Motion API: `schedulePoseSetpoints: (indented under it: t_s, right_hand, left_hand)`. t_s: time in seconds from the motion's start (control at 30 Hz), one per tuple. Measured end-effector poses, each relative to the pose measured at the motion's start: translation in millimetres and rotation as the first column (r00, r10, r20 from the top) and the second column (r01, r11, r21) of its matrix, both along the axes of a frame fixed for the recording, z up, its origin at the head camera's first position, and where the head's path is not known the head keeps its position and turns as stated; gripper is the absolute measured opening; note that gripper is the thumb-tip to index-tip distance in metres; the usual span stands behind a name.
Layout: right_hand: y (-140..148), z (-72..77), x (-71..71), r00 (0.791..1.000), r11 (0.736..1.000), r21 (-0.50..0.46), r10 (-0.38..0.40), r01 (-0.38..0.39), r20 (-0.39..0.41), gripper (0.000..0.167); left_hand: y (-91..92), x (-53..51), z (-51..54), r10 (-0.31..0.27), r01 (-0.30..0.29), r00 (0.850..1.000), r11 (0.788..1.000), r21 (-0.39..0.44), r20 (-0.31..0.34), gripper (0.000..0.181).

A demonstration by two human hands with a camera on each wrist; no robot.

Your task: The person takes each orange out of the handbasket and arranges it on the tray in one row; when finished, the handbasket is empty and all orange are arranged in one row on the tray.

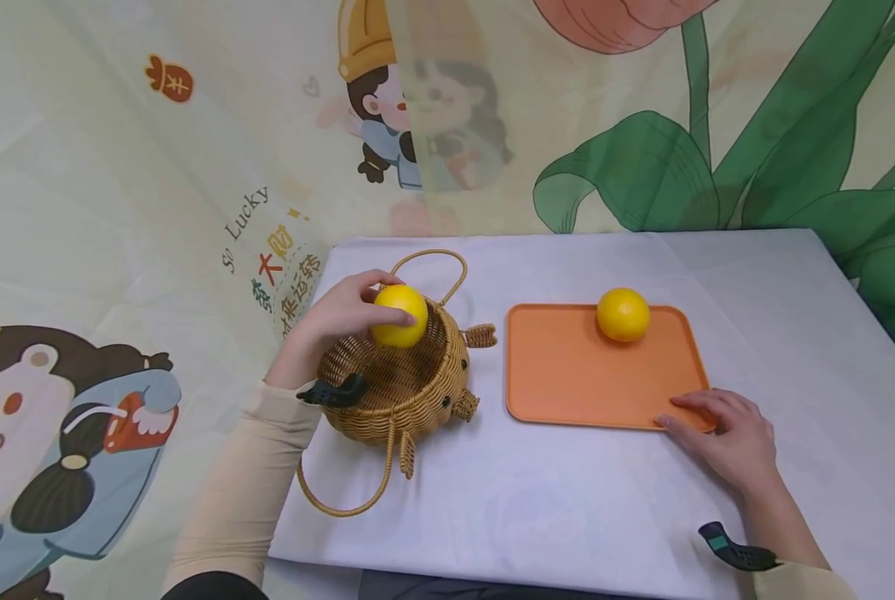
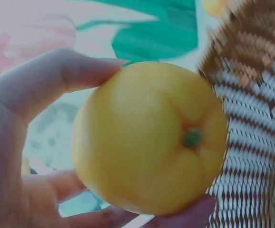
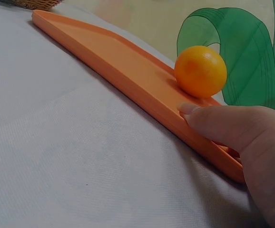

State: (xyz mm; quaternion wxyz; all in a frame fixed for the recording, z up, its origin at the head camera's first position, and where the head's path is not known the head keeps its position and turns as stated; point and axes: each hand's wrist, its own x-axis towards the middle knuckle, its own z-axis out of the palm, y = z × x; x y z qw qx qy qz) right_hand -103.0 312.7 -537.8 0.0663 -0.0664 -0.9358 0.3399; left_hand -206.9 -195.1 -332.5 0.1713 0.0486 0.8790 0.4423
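Observation:
My left hand [image 1: 350, 312] grips a yellow orange [image 1: 400, 315], thumb on one side and fingers on the other, above the mouth of a wicker basket [image 1: 387, 421]. In the left wrist view, the green stem end of that orange [image 2: 147, 137] faces the camera, with the basket's woven wall close by. A second orange [image 1: 623, 315] rests near the far edge of an orange tray [image 1: 567, 367]. At the tray's near right corner, my right hand [image 1: 732, 437] holds the rim; its thumb [image 3: 213, 121] lies on the edge in the right wrist view.
Both basket handles [image 1: 346, 510] flop outward, one toward the near edge. Small woven fins stick out of its right side toward the tray. A white cloth [image 1: 537, 500] covers the table, and a printed curtain [image 1: 477, 150] hangs behind and to the left.

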Motion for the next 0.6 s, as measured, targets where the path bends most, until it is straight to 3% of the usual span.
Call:
schedulePoseSetpoints:
  t_s: [0.13, 0.3, 0.47, 0.6]
  right_hand:
    - [0.0, 0.7, 0.3, 1.0, 1.0, 0.007, 0.007, -0.007, -0.014, 0.053]
    - [0.0, 2.5, 2.0, 1.0, 1.0, 0.002, 0.011, -0.011, -0.03, 0.051]
    - [-0.8, 2.6, 2.3, 1.0, 1.0, 0.0, 0.011, -0.011, -0.027, 0.052]
    - [-1.9, 2.7, 2.2, 1.0, 1.0, -0.005, 0.005, -0.005, -0.029, 0.052]
  left_hand:
    - [18.2, 8.8, 9.9, -0.023, 0.027, 0.998, 0.997, 0.073, -0.052, 0.057]
    - [54.4, 18.3, 16.3, -0.097, 0.112, 0.987, 0.987, 0.114, -0.132, 0.057]
    - [91.5, 14.9, 19.7, -0.131, 0.151, 0.977, 0.982, 0.116, -0.168, 0.054]
    - [125.4, 7.6, 9.4, -0.102, 0.126, 0.983, 0.98, 0.157, -0.152, 0.053]
